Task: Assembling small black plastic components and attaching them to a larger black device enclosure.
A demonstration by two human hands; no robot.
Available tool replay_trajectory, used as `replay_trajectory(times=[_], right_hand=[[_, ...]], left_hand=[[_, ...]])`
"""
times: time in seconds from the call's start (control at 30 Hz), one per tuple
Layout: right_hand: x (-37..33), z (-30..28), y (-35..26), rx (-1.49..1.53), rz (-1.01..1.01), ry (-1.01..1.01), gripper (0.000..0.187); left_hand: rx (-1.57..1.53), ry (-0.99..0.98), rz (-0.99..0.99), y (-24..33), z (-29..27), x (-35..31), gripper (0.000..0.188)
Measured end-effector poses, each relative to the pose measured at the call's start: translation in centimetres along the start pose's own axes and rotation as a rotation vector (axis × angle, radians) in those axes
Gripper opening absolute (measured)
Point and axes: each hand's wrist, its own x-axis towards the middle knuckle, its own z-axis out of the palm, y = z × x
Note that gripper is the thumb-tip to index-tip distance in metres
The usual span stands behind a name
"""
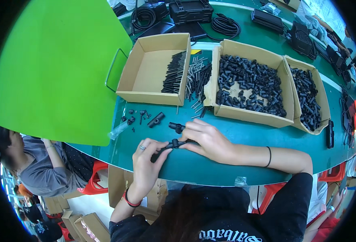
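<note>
At the middle of the frame, our left hand (145, 161) and right hand (208, 141) pinch one black plastic part (174, 144) from both ends, keeping it steady. Boxes of black pieces (250, 82) sit close above on the table (234, 137), easy to reach.

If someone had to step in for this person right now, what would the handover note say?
Left hand: fingers closed on one end of a small black plastic fitting, held just above the green table.
Right hand: pinching the other end of the same fitting.
Nearby: a second black fitting beside the right hand, a black T-shaped piece and small loose bits further left.
Supplies: a cardboard box with black rods, a loose pile of pins, and two boxes of black tubular parts.
Done: nothing shows as finished.
Left: the piece in hand, plus the loose parts.
</note>
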Motion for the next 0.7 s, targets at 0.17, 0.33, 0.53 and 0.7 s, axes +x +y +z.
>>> replay_trajectory(times=[0.17, 0.33, 0.53, 0.7], right_hand=[[0.4, 0.1, -0.5, -0.158, -0.032, 0.030, 0.028], [-1.9, -3.2, -2.1, -0.151, -0.047, 0.052, 0.029], [-6.1, -13.1, -3.1, -0.411, 0.259, 0.427, 0.009], [-9.1, -20.5, 0.2, -0.388, 0.467, 0.702, 0.012]], left_hand=[[0.021, 0.059, 0.018, -1.2, -0.7, 0.3, 0.021], [0.031, 0.078, -0.021, -1.3, -0.9, 0.6, 0.021], [0.016, 0.059, -0.025, -0.8, -1.1, 0.4, 0.030], [0.022, 0.055, -0.032, -0.9, -0.8, 0.8, 0.028]])
